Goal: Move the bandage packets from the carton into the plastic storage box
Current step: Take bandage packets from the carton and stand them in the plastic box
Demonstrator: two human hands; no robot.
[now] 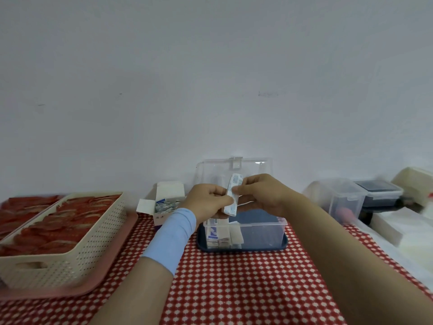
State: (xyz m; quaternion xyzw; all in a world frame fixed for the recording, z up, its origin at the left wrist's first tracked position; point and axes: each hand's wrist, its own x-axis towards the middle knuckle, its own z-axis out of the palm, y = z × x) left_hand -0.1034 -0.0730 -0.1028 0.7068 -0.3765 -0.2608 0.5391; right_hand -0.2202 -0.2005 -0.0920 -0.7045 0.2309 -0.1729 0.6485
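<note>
Holding noted, head view: my left hand (208,200) and right hand (260,195) meet above the clear rectangular plastic storage box (260,231). Both pinch the same thin bundle of white, blue-printed paper bandage packets (232,195). My left fingers are curled round its lower part. My right thumb and fingertips are closed on its upper part. The bundle stands nearly upright, slightly tilted, above the box opening.

The transparent box lid (234,166) stands raised at the back. At the box's left end, stacked packets (219,233) sit on edge. The box rests on a dark blue flat plastic tray (243,247).

The small white cardboard carton (167,198) stands left of the box with its flaps open, beyond my left wrist, and packets are visible inside. A pale blue sleeve band (173,235) covers that wrist.

Far left, a cream perforated plastic basket (77,252) sits on a pink tray (112,275). All of it stands on a red-and-white checked cloth (234,289).
</note>
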